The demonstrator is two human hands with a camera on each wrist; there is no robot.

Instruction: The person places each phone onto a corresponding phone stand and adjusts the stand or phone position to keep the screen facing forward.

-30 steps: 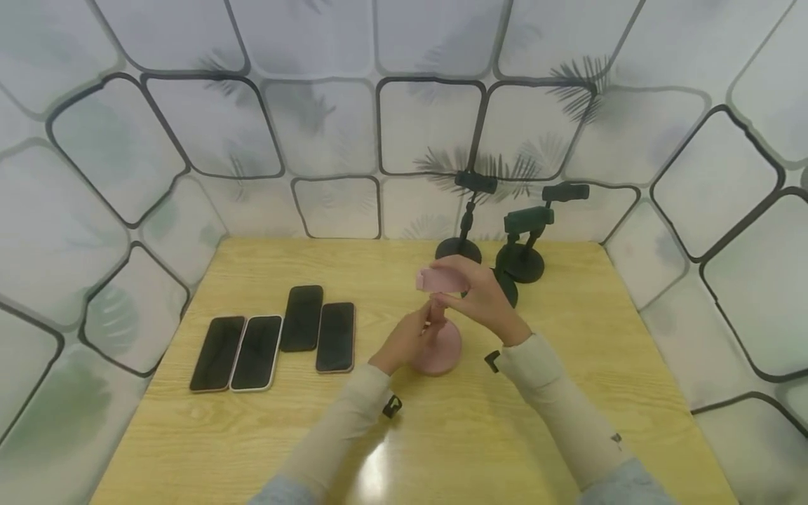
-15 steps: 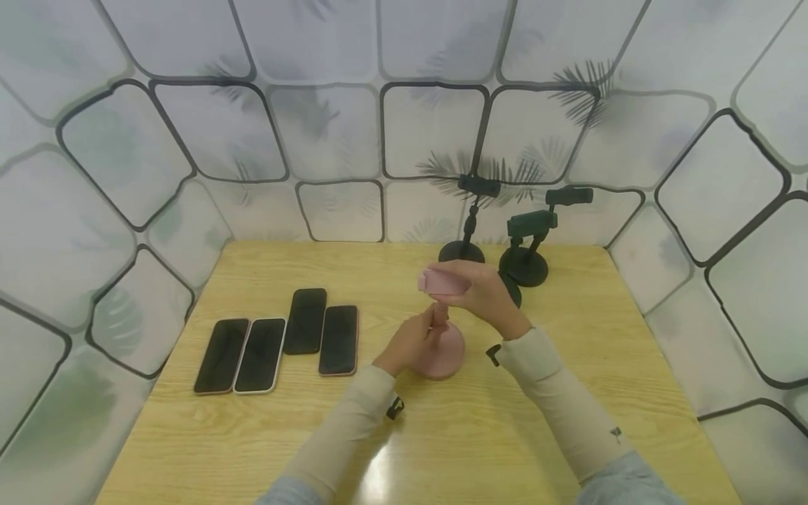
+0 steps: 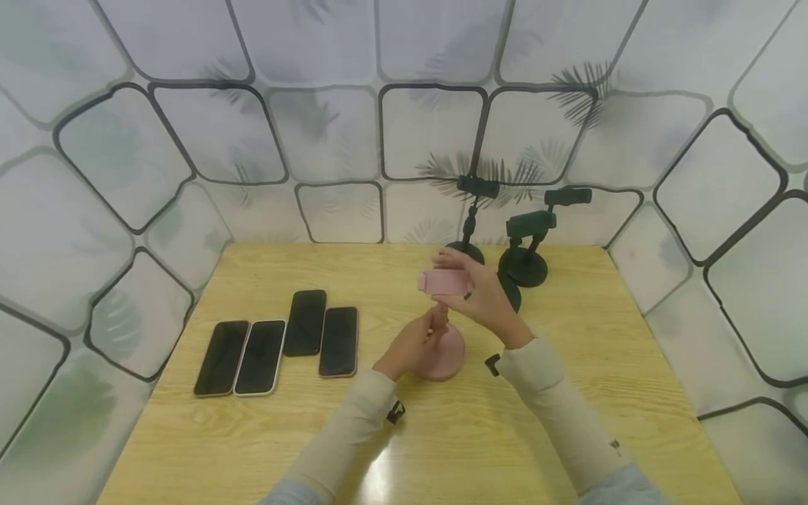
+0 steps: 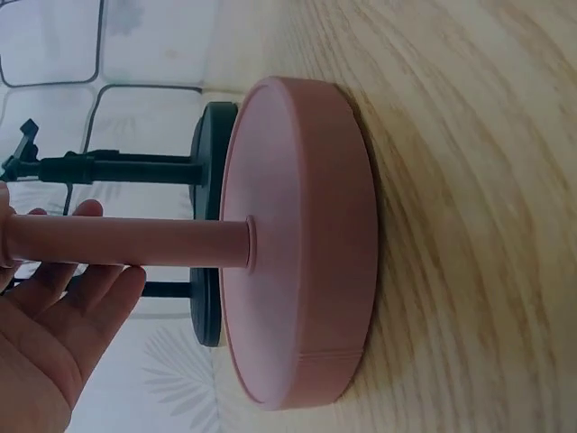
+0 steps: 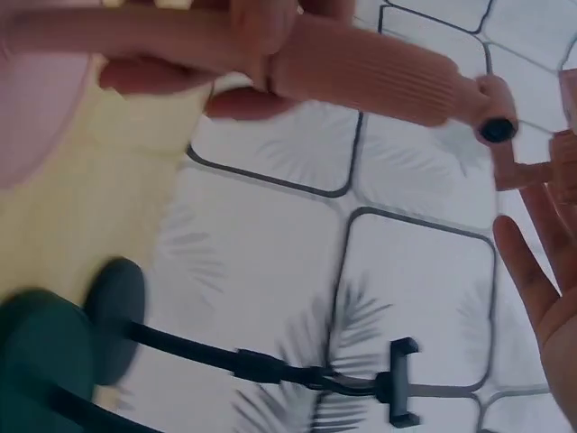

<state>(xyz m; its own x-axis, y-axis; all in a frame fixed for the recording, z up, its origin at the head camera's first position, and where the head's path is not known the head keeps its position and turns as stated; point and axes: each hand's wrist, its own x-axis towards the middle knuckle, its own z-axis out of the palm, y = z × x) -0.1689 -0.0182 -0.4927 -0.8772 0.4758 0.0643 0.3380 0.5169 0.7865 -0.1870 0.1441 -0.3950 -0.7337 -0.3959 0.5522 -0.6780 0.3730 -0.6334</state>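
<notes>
A pink phone stand [image 3: 447, 358] with a round base stands upright on the wooden table. My left hand [image 3: 413, 341] grips its stem; in the left wrist view, the curled fingers [image 4: 113, 302] lie around the smooth pole [image 4: 153, 242] above the base. Higher up, my right hand [image 3: 485, 298] holds the stand's clamp head [image 3: 444, 282], one finger raised over its top and the thumb side below. In the right wrist view, the ribbed upper stem [image 5: 361, 72] ends in a joint below the head, with the right fingers [image 5: 523, 271] beside it.
Several dark-screened phones lie flat at the left, among them a white-edged phone [image 3: 260, 358] and a pink-edged phone [image 3: 339, 341]. Behind the right hand stand a black phone stand [image 3: 470, 223], a dark green stand [image 3: 530, 224] and another dark stand [image 3: 568, 196]. Patterned curtain [image 3: 334, 140] encloses the table.
My right fingers have loosened and spread over the clamp head, baring more of its face. Since a second ago my left hand has shifted slightly on the stem; the base stays put.
</notes>
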